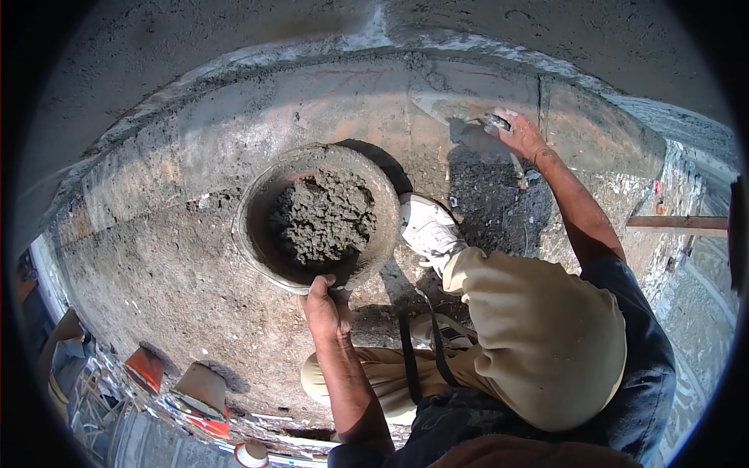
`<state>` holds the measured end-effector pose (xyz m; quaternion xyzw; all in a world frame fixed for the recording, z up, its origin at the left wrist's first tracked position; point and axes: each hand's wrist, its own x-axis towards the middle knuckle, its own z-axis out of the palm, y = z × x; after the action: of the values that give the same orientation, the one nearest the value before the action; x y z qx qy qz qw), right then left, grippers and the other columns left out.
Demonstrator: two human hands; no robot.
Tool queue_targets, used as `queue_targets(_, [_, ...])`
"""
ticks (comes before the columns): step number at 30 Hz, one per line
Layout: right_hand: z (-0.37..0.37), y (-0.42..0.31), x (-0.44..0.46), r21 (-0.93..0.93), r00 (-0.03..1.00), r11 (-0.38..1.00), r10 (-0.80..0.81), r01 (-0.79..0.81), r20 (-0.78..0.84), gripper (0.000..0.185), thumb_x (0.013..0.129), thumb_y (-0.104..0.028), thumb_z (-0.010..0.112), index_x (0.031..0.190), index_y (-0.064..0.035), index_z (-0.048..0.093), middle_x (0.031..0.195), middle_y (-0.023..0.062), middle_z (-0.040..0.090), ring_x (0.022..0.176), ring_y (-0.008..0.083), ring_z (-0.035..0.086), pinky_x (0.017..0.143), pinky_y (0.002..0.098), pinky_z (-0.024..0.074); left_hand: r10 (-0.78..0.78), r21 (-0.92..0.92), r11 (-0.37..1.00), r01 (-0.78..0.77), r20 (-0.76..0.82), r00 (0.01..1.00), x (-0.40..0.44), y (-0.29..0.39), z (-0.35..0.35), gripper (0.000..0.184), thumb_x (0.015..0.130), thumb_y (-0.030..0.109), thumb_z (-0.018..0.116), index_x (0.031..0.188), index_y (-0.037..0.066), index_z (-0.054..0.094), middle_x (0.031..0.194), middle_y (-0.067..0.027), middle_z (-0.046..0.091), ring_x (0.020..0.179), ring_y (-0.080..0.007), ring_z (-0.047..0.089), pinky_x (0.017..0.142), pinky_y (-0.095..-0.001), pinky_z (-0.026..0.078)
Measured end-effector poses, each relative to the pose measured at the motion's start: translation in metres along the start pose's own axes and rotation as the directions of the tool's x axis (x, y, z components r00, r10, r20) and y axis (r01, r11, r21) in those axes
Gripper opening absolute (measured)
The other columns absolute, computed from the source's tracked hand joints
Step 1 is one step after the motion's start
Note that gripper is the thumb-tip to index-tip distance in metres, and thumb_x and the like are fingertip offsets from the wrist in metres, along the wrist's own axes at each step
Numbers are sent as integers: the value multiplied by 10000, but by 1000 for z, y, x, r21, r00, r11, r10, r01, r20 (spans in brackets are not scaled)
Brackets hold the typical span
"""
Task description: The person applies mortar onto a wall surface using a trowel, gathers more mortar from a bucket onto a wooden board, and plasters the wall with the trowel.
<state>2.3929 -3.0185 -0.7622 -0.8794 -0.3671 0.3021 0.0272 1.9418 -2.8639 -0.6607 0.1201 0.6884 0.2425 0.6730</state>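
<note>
A round, mortar-crusted pan [380, 183] stands tilted on the rough ground in front of me, with a heap of wet grey mortar [328, 218] inside. Closed on its near rim is my left hand [326, 306], thumb over the edge. Farther out on the right, my right hand [521, 136] is wrapped round the handle of a trowel [497, 121]. The trowel's blade is hard to make out against the grey surface at the base of the wall. Smeared mortar [425, 72] lies just beyond it.
A concrete wall [257, 31] curves across the top. My shoe [429, 228] is right beside the pan. At the lower left are an orange-red container [144, 369] and a grey-brown one [201, 388] near the ledge's edge. A brown bar [675, 224] juts in from the right.
</note>
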Motion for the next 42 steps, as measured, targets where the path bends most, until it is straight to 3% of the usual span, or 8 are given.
queue_targets(3, [10,3,22,-82,981,995,-71,56,-182,600,840,-567,586,1286,-167,561,1207,192,604,1136,385,542,996,443,414,10,-11,1000,-9,22,1000,-4,2,3,97,739,-10,580,833,-8,601,831,-73,621,710,-184,624,590,-337,581])
queue_targets(9, [-6,-29,36,-173,991,985,5,-28,-133,608,838,-567,585,1275,-146,576,1219,183,602,1148,373,537,994,449,412,26,-26,999,-25,12,1000,-7,1,7,98,743,-6,579,839,-7,599,841,-78,621,719,-190,628,597,-349,583])
queue_targets(15, [4,-45,41,-14,995,1000,-8,6,-104,669,807,-607,592,1292,-147,571,1253,174,587,1165,366,531,1003,450,407,1,-2,1000,-1,14,1000,-7,1,9,119,746,-7,577,864,-8,598,843,-81,617,732,-197,628,626,-371,587])
queue_targets(24, [0,-25,49,-55,965,998,-35,21,-258,640,810,-612,589,1285,-183,582,1217,177,608,1128,363,559,991,446,418,14,-22,1000,-14,13,1000,-7,-1,9,167,749,-13,570,916,-17,586,886,-92,613,749,-207,629,640,-371,587])
queue_targets(30, [-19,-51,30,-344,960,939,-78,-20,-268,550,831,-557,599,1237,-187,609,1109,141,646,973,346,623,852,464,490,44,-20,999,-43,34,998,-11,1,12,202,753,-21,557,953,-30,579,900,-98,624,765,-211,632,679,-375,570])
queue_targets(33, [-22,-71,-4,-268,865,947,-277,174,-417,461,838,-458,636,1209,-184,613,1032,126,643,942,322,628,794,433,515,62,-25,998,-62,28,998,-11,0,16,206,749,-28,560,955,-29,580,885,-91,622,746,-204,627,663,-370,563])
queue_targets(37, [-39,-130,-62,-236,678,744,-668,626,-307,421,827,-367,662,1197,-173,613,979,106,621,894,312,632,749,423,531,73,-26,997,-73,29,997,-12,-1,17,215,750,-31,560,964,-30,577,875,-89,622,740,-210,628,664,-379,565])
queue_targets(42, [-21,-93,-53,-177,871,928,-369,328,-324,457,864,-394,632,1197,-84,590,938,119,622,871,278,642,744,378,542,79,-97,993,-72,63,995,-3,-6,1,218,754,-25,556,972,-34,568,893,-94,613,761,-220,629,696,-390,576])
